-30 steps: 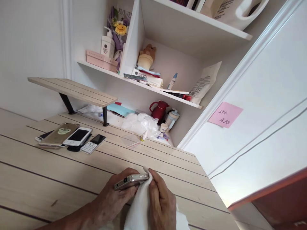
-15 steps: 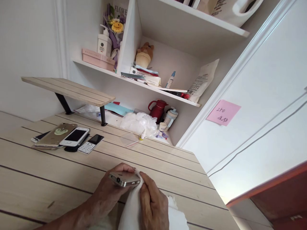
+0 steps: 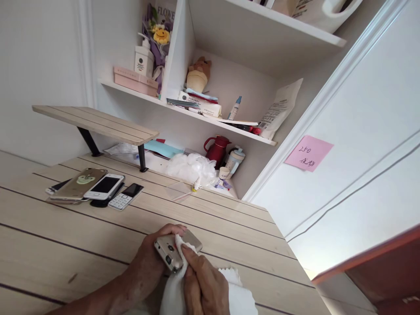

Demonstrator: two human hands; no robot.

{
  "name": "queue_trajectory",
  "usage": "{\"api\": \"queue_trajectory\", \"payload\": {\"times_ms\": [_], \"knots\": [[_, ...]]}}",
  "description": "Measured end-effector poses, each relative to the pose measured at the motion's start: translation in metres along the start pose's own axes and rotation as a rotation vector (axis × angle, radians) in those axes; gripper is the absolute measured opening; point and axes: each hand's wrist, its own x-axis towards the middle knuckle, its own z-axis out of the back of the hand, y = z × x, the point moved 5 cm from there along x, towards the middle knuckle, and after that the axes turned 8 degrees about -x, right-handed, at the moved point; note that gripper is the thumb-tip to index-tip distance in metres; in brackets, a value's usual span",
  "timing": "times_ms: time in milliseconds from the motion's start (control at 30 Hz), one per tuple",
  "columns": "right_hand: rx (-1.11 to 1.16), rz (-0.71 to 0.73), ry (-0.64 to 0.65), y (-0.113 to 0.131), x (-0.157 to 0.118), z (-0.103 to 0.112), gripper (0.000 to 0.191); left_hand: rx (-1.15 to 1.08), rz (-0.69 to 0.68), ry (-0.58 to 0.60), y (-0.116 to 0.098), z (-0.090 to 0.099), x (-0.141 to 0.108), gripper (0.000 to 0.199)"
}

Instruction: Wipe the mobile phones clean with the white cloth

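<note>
L hand [image 3: 142,262]: fingers held phone [image 3: 163,244]
R hand [image 3: 210,284]: fingers pinched cloth [image 3: 173,291] vs. phone's back
Phone axis: ran approx. L–R, cam end by L palm

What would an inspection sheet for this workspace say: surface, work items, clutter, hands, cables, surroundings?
Surface: wood-plank table, dark grooves between boards.
Work items: smartphone, camera side visible; white cloth against its back.
Clutter: overlapping phones, keypad phone beside them; small bottle at a clear bag.
Hands: left hand grips smartphone, right hand cloth.
Cables: one along the right-hand wall.
Surroundings: shelving, red jug, pink note on wall.
</note>
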Motion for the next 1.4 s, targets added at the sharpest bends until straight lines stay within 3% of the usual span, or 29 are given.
{"api": "queue_trajectory", "payload": {"times_ms": [233, 400, 533, 633, 867, 1100, 1300, 1400], "knots": [[0.009, -0.02, 0.042, -0.006, 0.005, 0.003, 0.031, 0.05, -0.065, 0.01, 0.001, 0.002, 0.006, 0.018], [-0.053, 0.097, -0.068, 0.005, -0.01, -0.003, 0.034, 0.08, -0.054, 0.027, 0.01, 0.003, 0.004, 0.027], [0.052, 0.036, 0.057, -0.006, -0.005, -0.007, 0.035, 0.099, -0.072, 0.013, 0.007, 0.005, 0.004, 0.019], [0.045, 0.012, 0.063, -0.011, 0.0, -0.003, 0.036, 0.132, -0.078, 0.009, 0.006, 0.007, 0.006, 0.02], [-0.193, 0.211, 0.048, 0.007, -0.007, -0.001, 0.04, 0.115, -0.032, -0.003, 0.016, 0.009, 0.006, 0.023], [0.059, 0.021, 0.067, -0.009, 0.002, -0.002, 0.034, 0.197, -0.111, 0.066, 0.013, 0.009, 0.006, 0.019], [-0.005, 0.112, 0.025, 0.0, -0.004, -0.003, 0.035, 0.215, -0.132, 0.073, 0.018, 0.01, 0.007, 0.021], [0.038, 0.077, 0.049, -0.003, 0.001, -0.002, 0.035, 0.202, -0.163, 0.05, 0.012, 0.009, 0.006, 0.02]]}}
